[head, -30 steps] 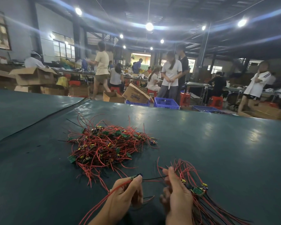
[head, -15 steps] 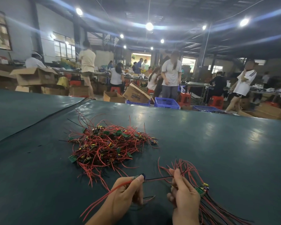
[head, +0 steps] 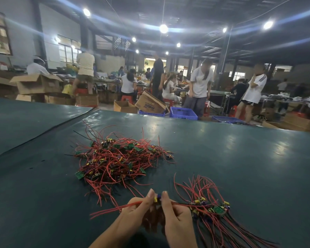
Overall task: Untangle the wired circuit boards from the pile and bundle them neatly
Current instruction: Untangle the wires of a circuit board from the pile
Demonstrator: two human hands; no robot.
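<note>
Head view: tangled pile of red-wired green circuit boards (head: 118, 158) at mid dark green table cover (head: 240, 154); near, left hand (head: 136, 211) and right hand (head: 177, 218) each pinch one small wired board (head: 157, 198), leads stretched straight, probably for laying on the sorted bundle (head: 210, 207) just right.

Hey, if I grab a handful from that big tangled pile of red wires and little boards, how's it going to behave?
Probably floppy: in the pile thin red wires curl and loop loosely. Likely snaggy: wires cross many boards, so neighbours may drag along. Seemingly light: the left hand and right hand hold one board by fingertips alone.
</note>
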